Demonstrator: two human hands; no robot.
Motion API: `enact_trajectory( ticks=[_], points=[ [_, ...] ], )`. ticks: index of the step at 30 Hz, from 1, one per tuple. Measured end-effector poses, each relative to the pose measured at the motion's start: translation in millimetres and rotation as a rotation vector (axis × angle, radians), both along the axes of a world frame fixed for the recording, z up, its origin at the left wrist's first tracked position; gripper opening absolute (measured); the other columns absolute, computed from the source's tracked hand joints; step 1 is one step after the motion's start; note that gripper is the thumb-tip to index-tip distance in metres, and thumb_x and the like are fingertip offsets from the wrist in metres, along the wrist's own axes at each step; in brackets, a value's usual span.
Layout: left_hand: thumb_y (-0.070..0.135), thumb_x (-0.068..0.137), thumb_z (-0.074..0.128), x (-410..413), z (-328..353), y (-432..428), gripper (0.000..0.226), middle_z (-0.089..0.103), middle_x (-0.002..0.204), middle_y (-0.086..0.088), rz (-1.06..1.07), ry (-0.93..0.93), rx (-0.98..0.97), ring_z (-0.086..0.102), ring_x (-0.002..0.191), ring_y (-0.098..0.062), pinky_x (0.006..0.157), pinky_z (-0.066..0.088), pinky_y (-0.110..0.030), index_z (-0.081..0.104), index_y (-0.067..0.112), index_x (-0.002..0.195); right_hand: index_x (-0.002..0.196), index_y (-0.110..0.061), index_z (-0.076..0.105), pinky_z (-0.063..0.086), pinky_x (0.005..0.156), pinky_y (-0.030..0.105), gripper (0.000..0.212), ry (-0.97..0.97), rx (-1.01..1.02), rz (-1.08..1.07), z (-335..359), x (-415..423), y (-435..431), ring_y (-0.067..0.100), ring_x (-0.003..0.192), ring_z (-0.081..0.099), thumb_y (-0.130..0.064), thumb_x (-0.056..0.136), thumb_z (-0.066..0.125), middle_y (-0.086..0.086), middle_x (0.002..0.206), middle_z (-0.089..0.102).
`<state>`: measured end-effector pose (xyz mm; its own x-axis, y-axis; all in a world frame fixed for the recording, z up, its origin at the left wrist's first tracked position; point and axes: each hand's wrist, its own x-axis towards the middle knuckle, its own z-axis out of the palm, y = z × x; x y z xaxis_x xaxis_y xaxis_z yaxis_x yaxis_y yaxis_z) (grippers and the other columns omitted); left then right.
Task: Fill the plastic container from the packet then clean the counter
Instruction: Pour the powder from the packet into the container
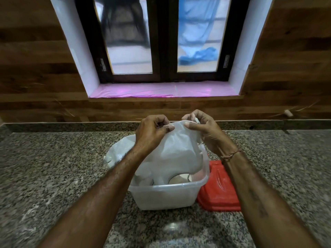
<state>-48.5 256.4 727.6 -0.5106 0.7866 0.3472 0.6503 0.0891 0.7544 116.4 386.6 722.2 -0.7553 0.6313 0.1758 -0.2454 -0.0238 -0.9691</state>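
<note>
While pinching the top edge of the white woven packet [179, 149] from both sides, holds it raised above the clear plastic container [166, 196], with the packet's lower part sagging down inside the container's rim and a loose fold spilling out past the far left side toward the counter. Grips the left corner of that edge with the left hand [152, 131], thumb tip pressed to the fabric against curled fingers. Grips the right corner with the right hand [204, 131], thumb laid flat on the near face and fingers hooked over the far side. Wears a thin brown thread band [231, 154] on the right wrist. Reaches in with both forearms from the near edge, converging over the container. Has the container standing on the speckled granite counter [53, 167], roughly in the middle and well short of the back wall. Shows something pale and rounded inside the container, below the packet; cannot tell what. Has a red lid [218, 190] lying flat on the granite just beside the container's right wall, partly under the right forearm. Has faint whitish smudges [30, 213] on the granite at the near left. Faces a wood-panelled wall [35, 68] and a dark-framed window [163, 42] with a pink-covered sill [161, 90].
</note>
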Motion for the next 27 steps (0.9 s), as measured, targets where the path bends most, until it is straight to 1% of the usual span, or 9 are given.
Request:
enact_trajectory(
  ticks=[3,8,12,14,16,18,21,25,27],
  points=[
    [0.048,0.078,0.071,-3.7,-1.3,-1.8,0.02,0.071,0.075,0.011,-0.001,-0.027,-0.004,0.07,0.078,-0.015,0.07,0.061,-0.051,0.071,0.028,0.073,0.085,-0.018,0.057,0.048,0.075,0.027,0.026,0.062,-0.107,0.114,7.8,6.9,8.8,0.012,0.081,0.057,0.005,0.086,0.069,0.001,0.089,0.063],
    [0.048,0.078,0.071,-3.7,-3.4,-2.8,0.021,0.072,0.074,0.011,-0.001,-0.028,-0.004,0.07,0.078,-0.015,0.071,0.061,-0.05,0.072,0.027,0.074,0.109,-0.003,0.07,0.055,0.084,0.025,0.022,-0.13,0.126,0.125,10.2,16.6,16.9,0.013,0.094,0.063,-0.005,0.087,0.072,0.003,0.099,0.069],
    [0.038,0.087,0.076,4.7,-2.1,3.1,0.017,0.071,0.078,0.011,0.018,0.014,0.005,0.069,0.079,-0.011,0.074,0.062,-0.047,0.073,0.025,0.077,0.087,-0.002,0.074,0.058,0.075,0.034,0.008,-0.173,0.366,-0.255,5.5,9.1,9.1,0.014,0.08,0.065,-0.007,0.085,0.079,0.017,0.086,0.072],
    [0.038,0.087,0.077,7.0,-1.0,5.4,0.016,0.071,0.076,0.012,0.058,0.068,0.015,0.068,0.078,-0.008,0.074,0.061,-0.043,0.073,0.026,0.077,0.074,-0.013,0.07,0.054,0.064,0.031,0.017,-0.252,0.576,-0.516,-1.8,0.9,3.4,0.007,0.067,0.059,-0.02,0.079,0.084,0.004,0.072,0.069],
    [0.038,0.085,0.079,5.7,0.1,5.6,0.016,0.07,0.076,0.012,0.072,0.13,0.014,0.066,0.077,-0.007,0.073,0.06,-0.04,0.073,0.025,0.078,0.069,-0.019,0.062,0.05,0.059,0.032,0.028,-0.374,0.806,-0.692,-5.4,-2.1,-3.9,0.007,0.067,0.055,-0.036,0.077,0.083,-0.009,0.068,0.061],
    [0.036,0.084,0.081,4.5,-0.7,3.5,0.014,0.07,0.077,0.012,0.054,0.209,-0.011,0.065,0.076,-0.006,0.073,0.06,-0.038,0.074,0.025,0.079,0.075,-0.025,0.063,0.056,0.072,0.043,0.022,-0.425,0.898,-0.613,-4.5,-0.4,-3.6,0.013,0.085,0.059,-0.037,0.079,0.081,-0.014,0.083,0.062],
    [0.036,0.083,0.083,9.8,-1.1,2.4,0.014,0.07,0.077,0.012,0.018,0.253,-0.01,0.064,0.075,-0.005,0.072,0.06,-0.038,0.075,0.024,0.081,0.086,-0.028,0.073,0.058,0.083,0.048,0.009,-0.473,0.852,-0.387,1.5,2.0,2.5,0.012,0.093,0.067,-0.031,0.082,0.08,-0.015,0.091,0.072],
    [0.051,0.086,0.074,-3.3,1.6,-7.1,0.025,0.069,0.075,0.014,0.068,0.249,-0.106,0.062,0.071,-0.001,0.061,0.048,-0.027,0.073,0.027,0.082,0.078,-0.016,0.073,0.057,0.071,0.032,0.009,-0.348,0.627,-0.445,-3.9,6.4,8.7,0.008,0.078,0.067,-0.017,0.084,0.08,-0.008,0.079,0.073],
    [0.059,0.085,0.071,-25.7,-2.0,-24.7,0.031,0.069,0.078,0.015,0.12,0.311,-0.203,0.062,0.074,-0.006,0.063,0.045,-0.027,0.072,0.028,0.084,0.077,-0.011,0.07,0.051,0.067,0.03,0.01,-0.249,0.497,-0.447,-13.6,12.0,11.8,0.006,0.072,0.061,-0.014,0.085,0.076,-0.007,0.074,0.07]
  ],
)
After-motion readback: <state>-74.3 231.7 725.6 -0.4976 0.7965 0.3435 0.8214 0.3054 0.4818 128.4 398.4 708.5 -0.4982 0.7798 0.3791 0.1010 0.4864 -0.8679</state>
